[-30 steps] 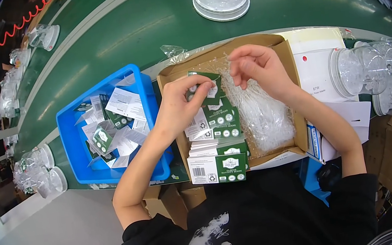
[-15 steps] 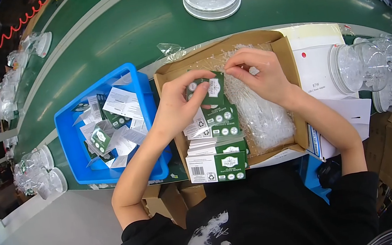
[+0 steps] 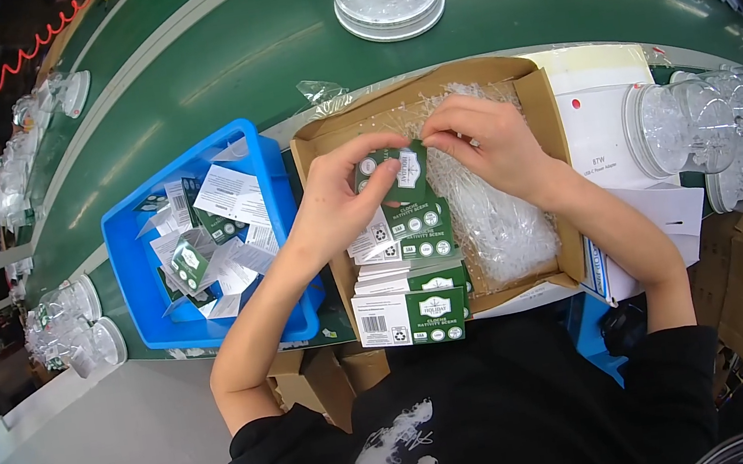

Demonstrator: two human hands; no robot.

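Observation:
Over the shallow cardboard box [image 3: 550, 126], my left hand [image 3: 340, 194] grips a small green folded card [image 3: 413, 172] between thumb and fingers. At the card's upper right corner, the fingertips of my right hand [image 3: 489, 135] are pinched together; whatever they hold is too fine to make out. Below my hands, several more green-and-white cards [image 3: 437, 308] lie in overlapping stacks along the box's left side and past its near edge. A bundle of thin clear plastic strands [image 3: 510, 236] fills the right part of the box.
To the left stands a blue bin [image 3: 125, 267] with loose cards inside. Clear domes on white bases [image 3: 656, 130] lie at the right, beside a white box [image 3: 601, 143]. Another clear dome [image 3: 389, 2] stands on the green belt [image 3: 270, 51] beyond; more line the far left.
My right hand has moved slightly left and down, bringing its pinched fingertips to the card's corner. On the green belt, the dome has shifted a little left. My left hand barely moved.

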